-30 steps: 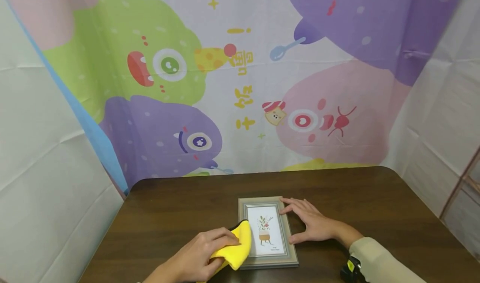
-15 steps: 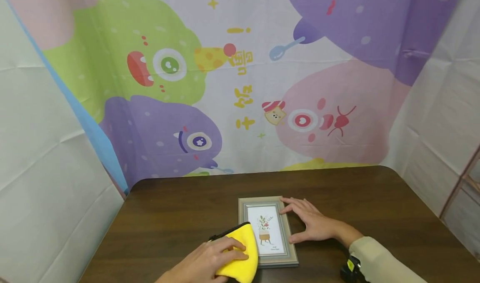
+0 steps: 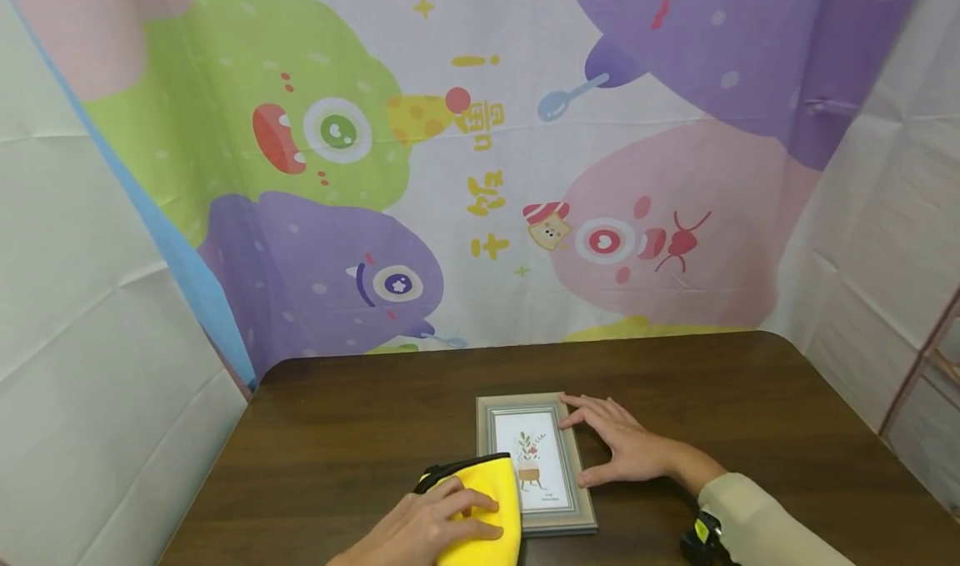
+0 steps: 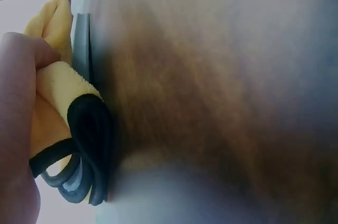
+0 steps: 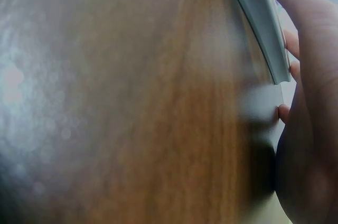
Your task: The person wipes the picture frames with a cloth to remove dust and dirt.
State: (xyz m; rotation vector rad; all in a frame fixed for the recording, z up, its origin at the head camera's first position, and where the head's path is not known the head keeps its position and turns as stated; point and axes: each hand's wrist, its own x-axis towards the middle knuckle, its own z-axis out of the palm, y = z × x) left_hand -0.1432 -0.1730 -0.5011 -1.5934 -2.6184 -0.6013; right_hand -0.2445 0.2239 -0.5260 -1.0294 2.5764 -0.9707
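Note:
A picture frame (image 3: 551,466) with a grey-beige border and a plant print lies face up on the dark table. My left hand (image 3: 435,524) holds a folded yellow cloth (image 3: 507,508) with black edging, fingers spread over its top, covering the frame's lower left part. In the left wrist view the thumb presses into the bunched cloth (image 4: 66,78) beside the frame's grey side (image 4: 81,44). At the frame's right border rests my right hand (image 3: 630,449), fingertips near the upper corner and thumb lower down. The frame's grey edge (image 5: 259,18) shows against those fingers in the right wrist view.
The brown wooden table (image 3: 337,433) has rounded far corners. Behind it hangs a curtain (image 3: 480,299) printed with cartoon monsters, and pale sheets (image 3: 90,299) hang at both sides. A black strap device (image 3: 701,539) sits at the right wrist.
My left hand and the yellow cloth have slid right and toward the near edge over the frame's lower left, the fingers spreading more on the cloth. The right hand and frame stay put.

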